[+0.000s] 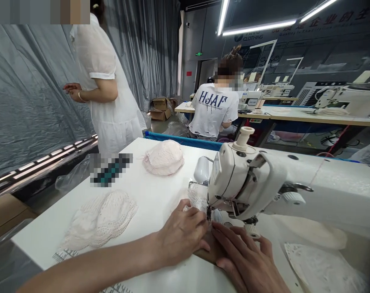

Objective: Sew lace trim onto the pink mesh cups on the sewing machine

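The white sewing machine [242, 175] stands at the right of the white table. Beside its needle, my left hand [183, 230] has its fingers bent and closed on a piece of white lace fabric [197, 196]; its fingertips partly hide the grip. My right hand [246, 256] lies with fingers stretched out on the machine bed, fingertips close to the presser foot. A brownish surface shows between the two hands; whether it is cloth or machine bed I cannot tell. More white lace fabric [322, 264] lies right of my right hand.
One pale pink fabric pile [164, 158] rests at the table's back, another lace pile [101, 219] at its left. A pixelated dark item [112, 170] lies near the left edge. A person in white [107, 81] stands beyond; another person [215, 108] sits by farther machines.
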Motion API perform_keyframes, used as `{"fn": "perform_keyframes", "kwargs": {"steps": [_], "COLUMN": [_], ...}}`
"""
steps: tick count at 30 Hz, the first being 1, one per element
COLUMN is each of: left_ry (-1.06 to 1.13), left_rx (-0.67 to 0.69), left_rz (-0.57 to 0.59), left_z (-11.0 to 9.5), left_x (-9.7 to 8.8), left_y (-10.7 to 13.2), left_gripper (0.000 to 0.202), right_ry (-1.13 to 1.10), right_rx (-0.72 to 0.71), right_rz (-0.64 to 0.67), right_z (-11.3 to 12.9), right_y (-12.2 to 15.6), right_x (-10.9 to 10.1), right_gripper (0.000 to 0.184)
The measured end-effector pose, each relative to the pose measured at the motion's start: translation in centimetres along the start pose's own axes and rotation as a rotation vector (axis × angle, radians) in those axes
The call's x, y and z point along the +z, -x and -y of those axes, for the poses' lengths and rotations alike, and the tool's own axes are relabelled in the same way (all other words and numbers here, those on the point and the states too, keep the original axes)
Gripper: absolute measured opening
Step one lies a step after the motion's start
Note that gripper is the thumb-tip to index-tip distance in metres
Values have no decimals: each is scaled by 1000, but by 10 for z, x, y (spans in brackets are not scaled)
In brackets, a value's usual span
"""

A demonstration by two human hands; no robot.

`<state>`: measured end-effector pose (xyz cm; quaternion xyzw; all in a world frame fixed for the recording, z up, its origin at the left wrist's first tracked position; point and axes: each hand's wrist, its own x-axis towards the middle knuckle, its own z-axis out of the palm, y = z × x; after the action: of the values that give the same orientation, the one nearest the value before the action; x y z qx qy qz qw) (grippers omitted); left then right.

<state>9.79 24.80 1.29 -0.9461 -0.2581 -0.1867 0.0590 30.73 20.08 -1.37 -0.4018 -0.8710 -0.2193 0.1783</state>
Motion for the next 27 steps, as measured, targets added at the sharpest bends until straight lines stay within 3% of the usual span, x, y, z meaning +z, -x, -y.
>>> {"fn": "perform_keyframes", "kwargs": {"steps": [7, 14, 20, 23, 27], "left_ry": [-44, -74, -95, -96, -25], "left_rx": [25, 7, -34, -27, 50], "left_rz": [-32, -34, -9, -30, -108], "left_z": [-3, 3, 8, 3, -27], "left_x": [-2, 3, 0, 4, 19], "left_y": [7, 4, -3, 0, 25], "left_gripper": [28, 30, 30, 34, 28], "right_ry": [-45, 5, -46, -118, -280], "right_rx": [-11, 2, 20, 112, 337], "right_rz": [-47, 9, -51, -71, -59], "right_z": [2, 3, 3, 3, 5], "right_y": [-3, -2, -1, 1, 3], "right_x": [-4, -5, -2, 2, 2], "right_gripper": [39, 38, 34, 28, 30]}}
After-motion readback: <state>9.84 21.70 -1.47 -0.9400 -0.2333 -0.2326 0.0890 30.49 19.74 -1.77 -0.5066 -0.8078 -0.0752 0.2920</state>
